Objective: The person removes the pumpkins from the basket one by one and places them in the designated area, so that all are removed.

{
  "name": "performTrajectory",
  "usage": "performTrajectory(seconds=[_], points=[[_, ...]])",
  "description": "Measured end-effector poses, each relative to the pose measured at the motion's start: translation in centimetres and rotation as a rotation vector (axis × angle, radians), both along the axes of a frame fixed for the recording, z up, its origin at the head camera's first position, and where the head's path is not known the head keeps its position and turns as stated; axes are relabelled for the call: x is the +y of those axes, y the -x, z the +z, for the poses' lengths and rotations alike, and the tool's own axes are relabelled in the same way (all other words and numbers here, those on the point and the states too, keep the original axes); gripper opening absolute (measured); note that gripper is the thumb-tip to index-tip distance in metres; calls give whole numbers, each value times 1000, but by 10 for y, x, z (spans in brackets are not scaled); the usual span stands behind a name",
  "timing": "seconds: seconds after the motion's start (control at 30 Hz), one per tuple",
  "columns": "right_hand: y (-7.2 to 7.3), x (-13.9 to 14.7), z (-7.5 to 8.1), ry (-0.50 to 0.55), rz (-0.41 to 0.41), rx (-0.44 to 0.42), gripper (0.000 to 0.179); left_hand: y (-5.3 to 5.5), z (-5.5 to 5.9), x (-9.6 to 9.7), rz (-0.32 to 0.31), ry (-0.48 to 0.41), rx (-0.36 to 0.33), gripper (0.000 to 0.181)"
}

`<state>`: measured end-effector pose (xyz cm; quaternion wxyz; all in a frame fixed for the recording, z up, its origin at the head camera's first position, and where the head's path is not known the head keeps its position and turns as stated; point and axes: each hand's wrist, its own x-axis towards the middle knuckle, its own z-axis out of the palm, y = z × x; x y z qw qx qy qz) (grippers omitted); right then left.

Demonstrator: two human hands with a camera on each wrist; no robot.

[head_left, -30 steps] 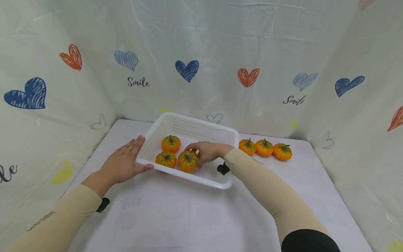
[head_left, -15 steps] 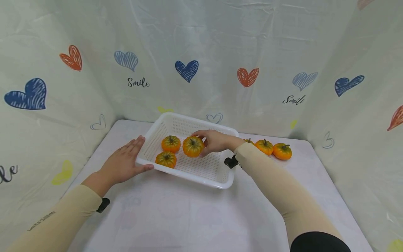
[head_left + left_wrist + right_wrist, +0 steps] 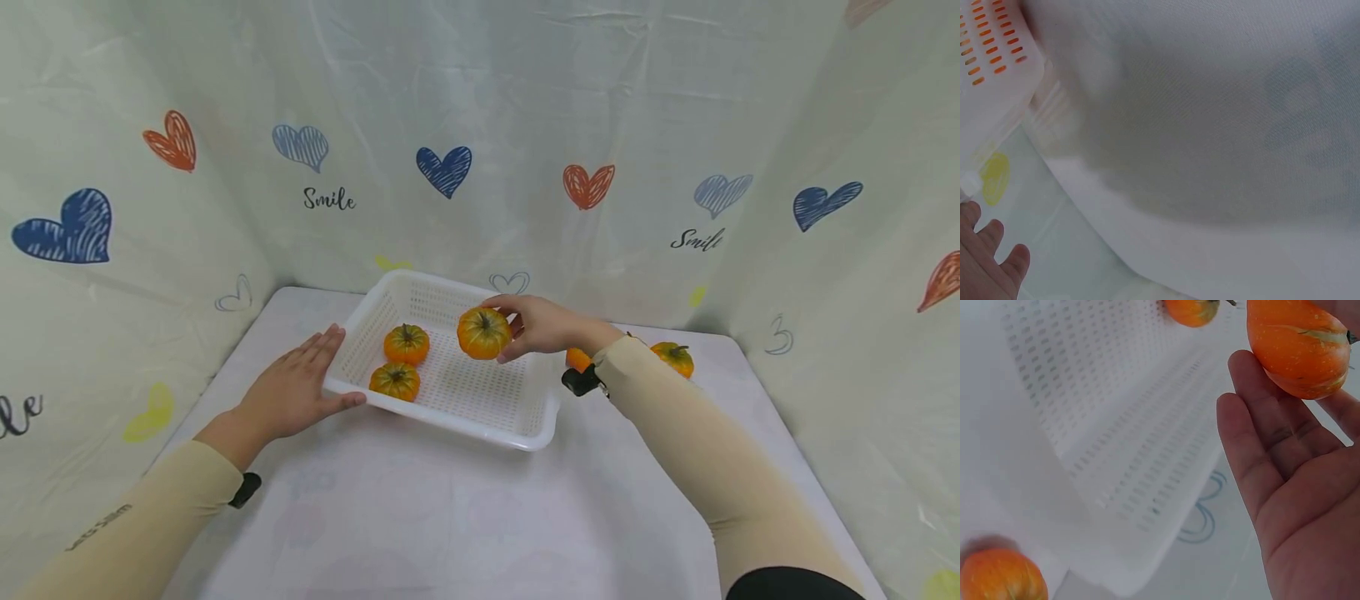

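A white perforated plastic basket (image 3: 483,398) stands on the table with two small orange pumpkins, a rear one (image 3: 407,343) and a front one (image 3: 394,381), in its left part. Fingers spread and straight, my left hand (image 3: 296,385) rests against the basket's left end, thumb along the front corner. My right hand (image 3: 546,325) holds a third small pumpkin (image 3: 483,333) above the basket's right half. In the right wrist view the thumb and fingertips grip that pumpkin (image 3: 1297,350), while the fingers nearest the camera stretch out below it.
To the basket's right, small pumpkins sit on the white-covered table (image 3: 450,508): one near the basket (image 3: 577,360), one at the far right (image 3: 673,358), and another mostly hidden behind the right forearm. A white curtain (image 3: 495,100) printed with hearts surrounds the table.
My right hand has lifted the pumpkin from beside the front one in the basket and carried it up and to the right. The left hand and basket have stayed in place.
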<state>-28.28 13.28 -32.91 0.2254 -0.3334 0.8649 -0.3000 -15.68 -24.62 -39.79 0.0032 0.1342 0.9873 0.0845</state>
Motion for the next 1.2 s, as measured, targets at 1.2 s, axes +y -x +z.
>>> performTrajectory(seconds=[1.2], points=[[-41, 176, -15, 16, -331, 46, 87, -1, 1, 1, 2, 7, -12, 119]])
